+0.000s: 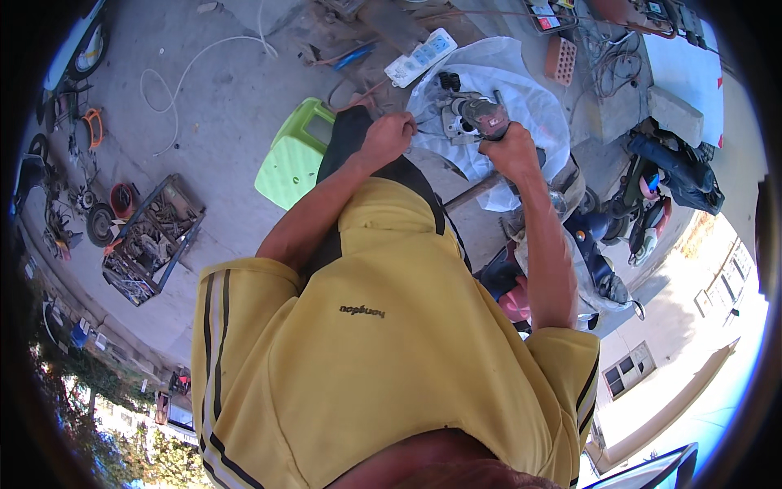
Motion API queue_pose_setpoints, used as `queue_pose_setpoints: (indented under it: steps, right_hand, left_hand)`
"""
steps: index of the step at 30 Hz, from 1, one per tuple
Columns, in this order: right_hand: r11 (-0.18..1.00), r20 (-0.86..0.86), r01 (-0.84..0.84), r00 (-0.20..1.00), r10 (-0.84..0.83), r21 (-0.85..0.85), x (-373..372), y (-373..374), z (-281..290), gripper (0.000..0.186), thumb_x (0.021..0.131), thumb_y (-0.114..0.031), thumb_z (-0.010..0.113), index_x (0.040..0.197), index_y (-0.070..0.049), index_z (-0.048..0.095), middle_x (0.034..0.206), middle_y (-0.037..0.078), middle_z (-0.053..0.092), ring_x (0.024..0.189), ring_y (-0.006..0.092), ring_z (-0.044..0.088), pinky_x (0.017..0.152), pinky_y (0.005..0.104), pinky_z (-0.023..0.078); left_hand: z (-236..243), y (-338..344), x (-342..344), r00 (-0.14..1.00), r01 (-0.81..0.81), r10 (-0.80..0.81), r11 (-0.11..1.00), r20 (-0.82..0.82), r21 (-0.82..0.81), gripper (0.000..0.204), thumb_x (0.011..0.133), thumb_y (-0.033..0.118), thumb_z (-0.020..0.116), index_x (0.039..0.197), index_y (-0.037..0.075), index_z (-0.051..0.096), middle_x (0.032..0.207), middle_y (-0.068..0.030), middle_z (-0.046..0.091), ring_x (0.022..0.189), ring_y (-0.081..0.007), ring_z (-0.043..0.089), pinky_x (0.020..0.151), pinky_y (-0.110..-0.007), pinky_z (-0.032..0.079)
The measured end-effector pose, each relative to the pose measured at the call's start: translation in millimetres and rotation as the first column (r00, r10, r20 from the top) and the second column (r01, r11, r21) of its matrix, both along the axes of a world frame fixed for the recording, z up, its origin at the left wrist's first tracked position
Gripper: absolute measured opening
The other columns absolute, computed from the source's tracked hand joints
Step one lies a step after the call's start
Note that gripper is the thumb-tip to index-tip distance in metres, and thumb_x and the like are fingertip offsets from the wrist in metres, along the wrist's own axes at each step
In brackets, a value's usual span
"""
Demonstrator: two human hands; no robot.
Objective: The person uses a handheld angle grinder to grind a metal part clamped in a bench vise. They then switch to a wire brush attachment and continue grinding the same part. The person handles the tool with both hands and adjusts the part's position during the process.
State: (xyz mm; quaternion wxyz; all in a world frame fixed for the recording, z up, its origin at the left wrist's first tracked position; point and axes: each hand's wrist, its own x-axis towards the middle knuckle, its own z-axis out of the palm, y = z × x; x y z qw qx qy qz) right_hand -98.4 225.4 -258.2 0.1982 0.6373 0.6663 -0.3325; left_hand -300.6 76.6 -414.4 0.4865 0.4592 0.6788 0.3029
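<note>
My right hand [511,152] is wrapped round the rear of a handheld power tool [487,119] with a grey and dark red body. The tool rests over a crumpled white plastic sack [533,98] on the ground, next to a metal part [458,122] that I cannot name. Over my dark-trousered knee, my left hand [389,140] is closed with its fingers curled. Whatever those fingers hold, if anything, is hidden. Beside that leg stands a light green plastic stool [279,173].
A white power strip [421,57] with blue sockets lies beyond my hands. At the far right sit a perforated red brick [560,60] and a concrete block [675,115]. A metal frame crate of scrap parts [155,236] stands left. A pale hose [175,98] curls across the ground.
</note>
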Motion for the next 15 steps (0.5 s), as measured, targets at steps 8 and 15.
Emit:
queue_pose_setpoints:
  steps: [8, 15]
  right_hand:
    - [0.960, -0.076, 0.277, 0.957, -0.279, -0.030, 59.6, -23.7, 1.9, 0.033, 0.070, -0.021, 0.075, 0.089, 0.007, 0.072, 0.076, 0.020, 0.072, 0.074, 0.0333, 0.073, 0.075, 0.0405, 0.055]
    - [0.871, -0.249, 0.484, 0.836, -0.489, -0.087, 49.4, -35.5, -21.5, 0.023, 0.072, -0.018, 0.076, 0.081, 0.003, 0.073, 0.069, 0.009, 0.071, 0.063, 0.0159, 0.068, 0.062, 0.0320, 0.053]
  left_hand:
    - [-4.2, -6.6, -17.8, 0.995, -0.072, 0.068, 0.996, -0.076, -0.053, 0.015, 0.089, 0.012, 0.058, 0.094, 0.001, 0.067, 0.090, -0.0171, 0.071, 0.088, -0.0368, 0.069, 0.080, -0.043, 0.053]
    - [-2.3, 9.8, 0.6, 0.999, -0.014, 0.017, 0.992, -0.029, 0.122, 0.031, 0.084, 0.009, 0.068, 0.114, 0.002, 0.065, 0.109, -0.0169, 0.067, 0.101, -0.0334, 0.066, 0.091, -0.041, 0.053]
